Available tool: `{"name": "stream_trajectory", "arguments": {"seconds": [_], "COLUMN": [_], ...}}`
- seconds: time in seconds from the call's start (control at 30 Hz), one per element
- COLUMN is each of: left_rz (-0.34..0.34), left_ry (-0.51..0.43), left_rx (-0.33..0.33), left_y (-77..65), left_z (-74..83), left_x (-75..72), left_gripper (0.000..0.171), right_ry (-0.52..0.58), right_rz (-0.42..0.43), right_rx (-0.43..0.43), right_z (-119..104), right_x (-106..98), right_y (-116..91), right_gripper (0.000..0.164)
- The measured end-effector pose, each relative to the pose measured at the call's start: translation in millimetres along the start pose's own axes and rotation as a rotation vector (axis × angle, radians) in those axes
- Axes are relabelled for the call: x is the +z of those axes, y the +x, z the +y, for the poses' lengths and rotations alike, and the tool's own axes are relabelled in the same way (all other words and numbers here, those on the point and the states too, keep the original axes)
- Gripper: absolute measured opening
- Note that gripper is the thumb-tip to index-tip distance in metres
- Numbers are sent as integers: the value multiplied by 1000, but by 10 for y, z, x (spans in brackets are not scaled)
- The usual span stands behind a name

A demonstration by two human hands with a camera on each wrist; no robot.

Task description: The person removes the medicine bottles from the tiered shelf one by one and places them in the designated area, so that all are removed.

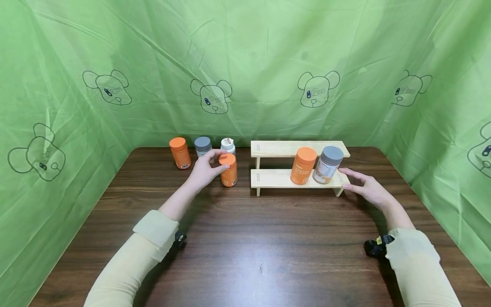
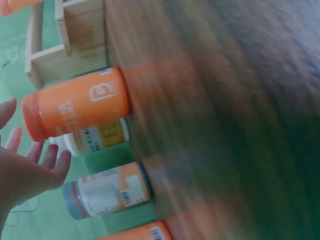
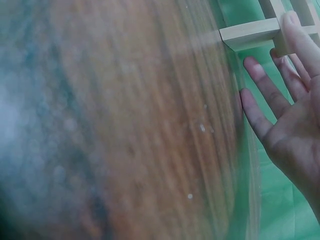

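Note:
In the head view my left hand (image 1: 206, 171) is at the cap of an orange jar (image 1: 229, 175) standing on the table. Its thumb is by the cap's near side and its fingers reach behind, loosely spread; the left wrist view shows the fingertips (image 2: 62, 162) apart around the cap. My right hand (image 1: 369, 189) is at the right end of a two-step wooden rack (image 1: 270, 178), thumb in front, index finger extended along the edge. On the rack's lower step stand another orange jar (image 1: 303, 166) and a grey-capped jar (image 1: 327, 165), side by side.
Behind the left hand stand a further orange jar (image 1: 180, 153), a second grey-capped jar (image 1: 203, 145) and a white-capped bottle (image 1: 228, 146). The rack's upper step (image 1: 301, 149) is at the back. Green cloth (image 1: 261, 55) walls the dark wooden table (image 1: 238, 247).

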State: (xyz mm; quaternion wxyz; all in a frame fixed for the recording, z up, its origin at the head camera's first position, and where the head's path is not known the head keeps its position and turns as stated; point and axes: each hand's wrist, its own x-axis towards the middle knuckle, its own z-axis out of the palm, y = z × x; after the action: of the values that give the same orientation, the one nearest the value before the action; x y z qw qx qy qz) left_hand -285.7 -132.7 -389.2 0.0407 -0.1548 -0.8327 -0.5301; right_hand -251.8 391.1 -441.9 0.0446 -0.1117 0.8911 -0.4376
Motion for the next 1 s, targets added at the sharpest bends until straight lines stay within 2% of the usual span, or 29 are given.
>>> {"name": "stream_trajectory", "arguments": {"seconds": [0.13,0.4,0.7,0.8,1.0], "left_rz": [13,-39,-91,-94,-80], "left_ry": [25,-48,-98,-75,-28], "left_rx": [-2,50,25,48,106], "left_y": [9,30,-99,-59,83], "left_z": [115,356,860,863,765], "left_x": [-17,4,50,117,283], "left_gripper": [47,51,49,49,50], "right_ry": [-7,-6,-16,-14,-4], "right_rz": [3,-4,-5,-13,-12], "right_rx": [6,-9,-6,-11,-25], "right_z": [24,23,-12,-11,-50], "right_x": [-3,1,3,-5,-3], "right_y": [-5,-3,-6,-10,-19], "right_gripper": [57,58,59,60,60]}}
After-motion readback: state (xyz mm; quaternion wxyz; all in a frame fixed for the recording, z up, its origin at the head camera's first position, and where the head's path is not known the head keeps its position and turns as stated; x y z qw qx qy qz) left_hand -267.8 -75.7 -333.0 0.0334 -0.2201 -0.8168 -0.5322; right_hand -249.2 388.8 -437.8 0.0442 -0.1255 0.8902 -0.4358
